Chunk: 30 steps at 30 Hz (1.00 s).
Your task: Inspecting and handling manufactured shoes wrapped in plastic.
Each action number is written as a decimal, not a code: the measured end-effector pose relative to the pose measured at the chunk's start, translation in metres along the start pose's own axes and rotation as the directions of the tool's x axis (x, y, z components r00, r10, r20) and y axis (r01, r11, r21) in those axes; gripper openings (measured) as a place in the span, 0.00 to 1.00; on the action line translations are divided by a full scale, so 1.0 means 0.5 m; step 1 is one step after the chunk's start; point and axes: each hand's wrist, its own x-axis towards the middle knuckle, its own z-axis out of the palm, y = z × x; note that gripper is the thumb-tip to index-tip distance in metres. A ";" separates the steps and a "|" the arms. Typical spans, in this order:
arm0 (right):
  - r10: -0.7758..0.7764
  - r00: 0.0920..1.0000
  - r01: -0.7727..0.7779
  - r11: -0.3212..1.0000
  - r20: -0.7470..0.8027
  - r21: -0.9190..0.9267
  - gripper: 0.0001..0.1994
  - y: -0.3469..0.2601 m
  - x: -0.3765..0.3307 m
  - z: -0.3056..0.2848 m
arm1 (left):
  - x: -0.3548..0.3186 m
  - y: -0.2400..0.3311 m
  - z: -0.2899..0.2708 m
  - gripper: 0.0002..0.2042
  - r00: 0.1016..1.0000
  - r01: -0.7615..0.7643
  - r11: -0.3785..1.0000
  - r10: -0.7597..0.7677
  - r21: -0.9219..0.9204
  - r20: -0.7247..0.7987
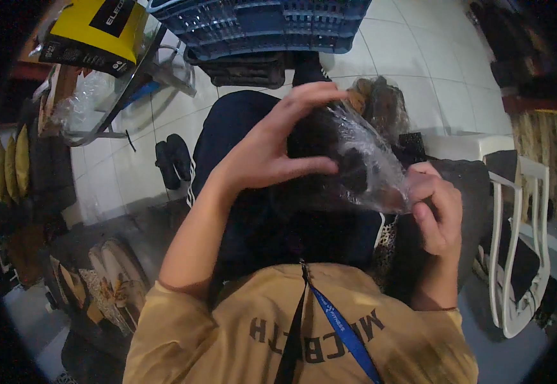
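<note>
A crinkled clear plastic bag is stretched out over my lap. My right hand pinches its right end between thumb and fingers. At the bag's other end my left hand is spread wide in a C shape, fingertips close to the upper edge of the plastic and thumb lower down. Something dark shows between that thumb and fingers and behind the plastic; I cannot make out whether it is a separate thing or my dark trousers.
A blue plastic crate stands ahead on a black one. Far left are a yellow-and-black package and black slippers. Beyond my hands lies a clear bag of brownish things. A white chair is at right; a patterned cushion lies left.
</note>
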 end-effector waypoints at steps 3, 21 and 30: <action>0.271 0.957 -0.266 0.962 0.099 -0.060 0.13 -0.001 -0.007 -0.040 | -0.030 -0.031 0.020 0.41 0.929 0.272 0.901 -0.337 -0.337 -0.150; 0.532 0.837 -0.546 0.802 -0.125 -0.244 0.30 0.069 -0.033 -0.052 | 0.042 -0.053 0.003 0.41 0.587 0.744 0.667 -0.684 0.045 0.433; 0.302 0.949 -0.306 0.952 -0.086 -0.032 0.24 0.102 -0.020 -0.028 | 0.031 -0.113 0.011 0.39 0.629 0.770 0.578 -0.615 -0.271 0.475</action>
